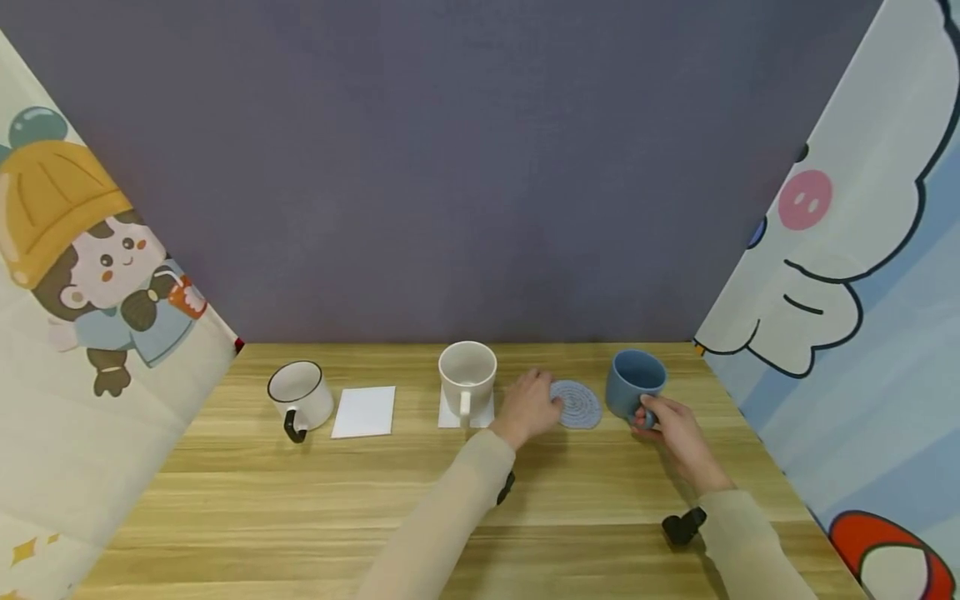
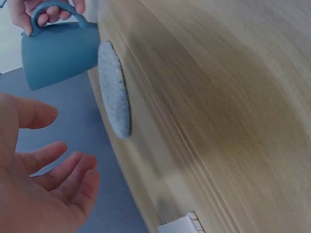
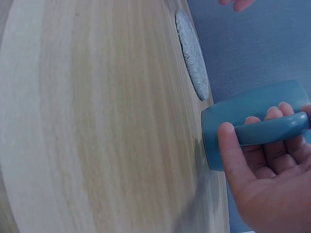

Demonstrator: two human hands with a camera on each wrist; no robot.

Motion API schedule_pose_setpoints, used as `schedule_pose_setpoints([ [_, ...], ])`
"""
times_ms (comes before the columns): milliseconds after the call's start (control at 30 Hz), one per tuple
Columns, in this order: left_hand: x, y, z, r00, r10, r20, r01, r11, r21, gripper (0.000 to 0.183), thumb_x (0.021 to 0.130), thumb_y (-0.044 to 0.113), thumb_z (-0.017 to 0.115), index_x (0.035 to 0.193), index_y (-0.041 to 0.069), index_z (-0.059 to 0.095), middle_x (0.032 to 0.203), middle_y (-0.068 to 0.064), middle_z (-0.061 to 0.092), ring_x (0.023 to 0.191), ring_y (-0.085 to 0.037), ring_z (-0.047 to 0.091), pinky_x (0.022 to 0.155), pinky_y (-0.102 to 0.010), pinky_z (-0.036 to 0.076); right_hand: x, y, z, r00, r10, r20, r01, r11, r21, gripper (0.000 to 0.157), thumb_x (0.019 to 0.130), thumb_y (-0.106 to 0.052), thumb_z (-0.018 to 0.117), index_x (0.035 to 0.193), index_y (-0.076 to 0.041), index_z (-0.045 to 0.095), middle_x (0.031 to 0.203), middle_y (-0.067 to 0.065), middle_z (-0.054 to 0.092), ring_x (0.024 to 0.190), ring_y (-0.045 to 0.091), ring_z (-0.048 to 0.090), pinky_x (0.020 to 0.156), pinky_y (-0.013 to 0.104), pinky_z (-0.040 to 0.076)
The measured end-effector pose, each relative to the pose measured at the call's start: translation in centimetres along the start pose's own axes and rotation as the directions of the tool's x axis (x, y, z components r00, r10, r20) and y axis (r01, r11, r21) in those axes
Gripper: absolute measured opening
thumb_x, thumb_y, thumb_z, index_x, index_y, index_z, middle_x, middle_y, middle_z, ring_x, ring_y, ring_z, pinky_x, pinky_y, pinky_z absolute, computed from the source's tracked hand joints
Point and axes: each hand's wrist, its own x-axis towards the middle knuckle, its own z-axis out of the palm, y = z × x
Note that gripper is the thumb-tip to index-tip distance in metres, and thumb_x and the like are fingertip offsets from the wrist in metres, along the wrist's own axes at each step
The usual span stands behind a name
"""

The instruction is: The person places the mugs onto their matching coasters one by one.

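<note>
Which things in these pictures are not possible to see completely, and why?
Right wrist view: part of the blue mug, behind the right grip.
Right wrist view: most of the left grip, cut off by the top edge.
Head view: much of the white square under the middle mug, hidden by that mug.
Left wrist view: a white object cut off by the bottom edge; its identity is unclear.

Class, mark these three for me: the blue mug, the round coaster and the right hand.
Blue mug [image 3: 233, 112]: right wrist view, on its outer wall.
Round coaster [image 1: 576, 405]: head view, middle of its top face.
Right hand [image 1: 681, 436]: head view, on the back of the hand.
</note>
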Motion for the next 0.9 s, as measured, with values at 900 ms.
schedule_pose_setpoints([
  [900,1.0,-0.6,2.5,0.993,-0.076,0.086,0.065,0.99,0.127,0.045,0.094,0.026,0.064,0.134,0.007,0.062,0.13,-0.009,0.061,0.121,-0.026,0.058,0.1,-0.044,0.049,0.1,0.0,0.3,1.0,0.007,-0.022,-0.006,1.0,0.017,0.035,0.108,-0.026,0.048,0.085,-0.001,0.056,0.087,0.003,0.058,0.09,0.018,0.065,0.086,0.041,0.059],
])
